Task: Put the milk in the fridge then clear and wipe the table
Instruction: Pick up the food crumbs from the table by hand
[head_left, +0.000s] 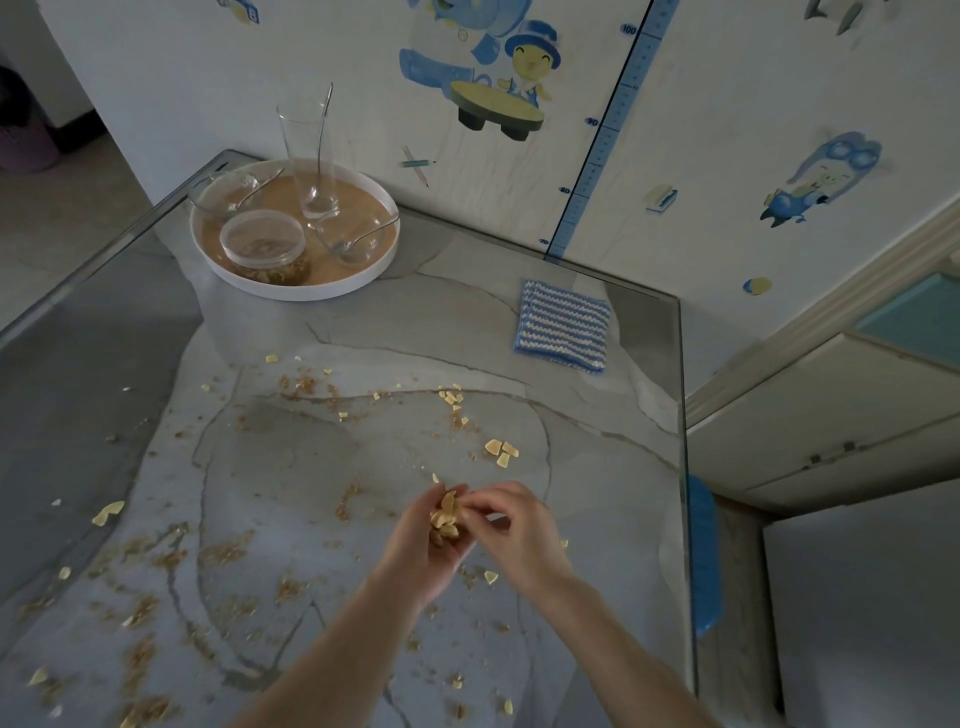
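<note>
While cupped palm-up just above the table (130, 332), left hand (423, 545) curled around a small heap of pale yellow flakes (445, 515), fingers bent upward to cradle them, forearm reaching in from the lower edge of the view. Right hand (511, 525) turned inward and touching the left, fingertips (467, 508) pinched together at the top of that heap, wrist bent, forearm angled in from the lower right. Closed on the flakes, both of them; whether the right fingertips grip a flake of their own or only press against the pile, impossible to tell.

Relative to the hands: just beyond them, three loose flakes (501, 452) lying close together on the tabletop. All around and mostly to their left, scattered brown crumbs (223, 553) and more pale bits across the grey marbled surface. Farther off and to the right, near the wall, a folded blue-and-white striped cloth (563, 325), flat on the table and untouched. Far beyond and to the left, at the table's back corner, a round white tray (291, 291) with a tan floor, carrying a tall clear glass (309, 156) with a spoon standing in it, a lidded clear container (262, 241) with brownish contents, and two clear glass bowls (223, 193), each with a spoon.
</note>
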